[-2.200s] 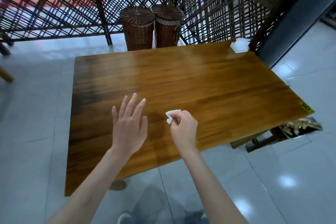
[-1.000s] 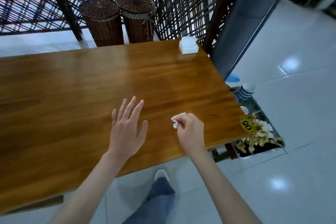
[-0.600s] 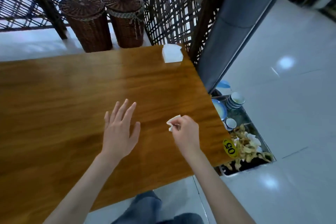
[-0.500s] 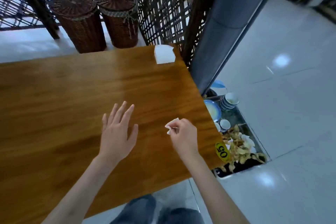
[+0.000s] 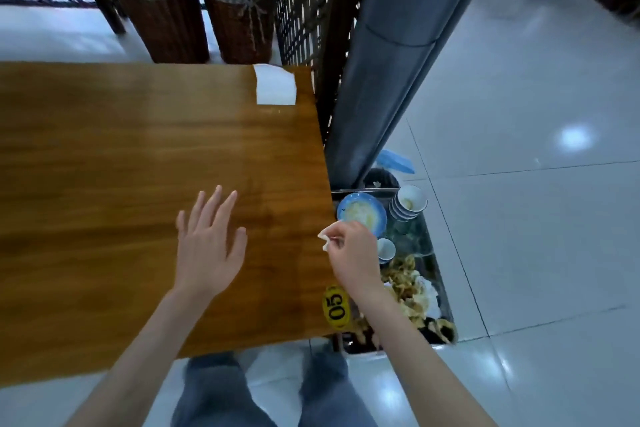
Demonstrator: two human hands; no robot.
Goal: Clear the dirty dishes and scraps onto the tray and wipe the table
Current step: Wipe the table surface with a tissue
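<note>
Where the glossy wooden table ends, right hand pinches a crumpled white tissue scrap. Left hand flat, grip open. Pale glossy tile floor.

The surface fills the left side. On its far right corner lies a napkin stack. On its near right corner sits a number tag. The left hand is over the surface, near the middle. The right hand is at the right edge of the surface and pinches a small scrap. To the right of the surface, lower down, is the tray. In the tray, a plate and a stack of bowls lie at the far end, a small cup sits in the middle, and food scraps lie at the near end. Behind the surface stand two baskets, side by side. A pillar stands behind the tray.
</note>
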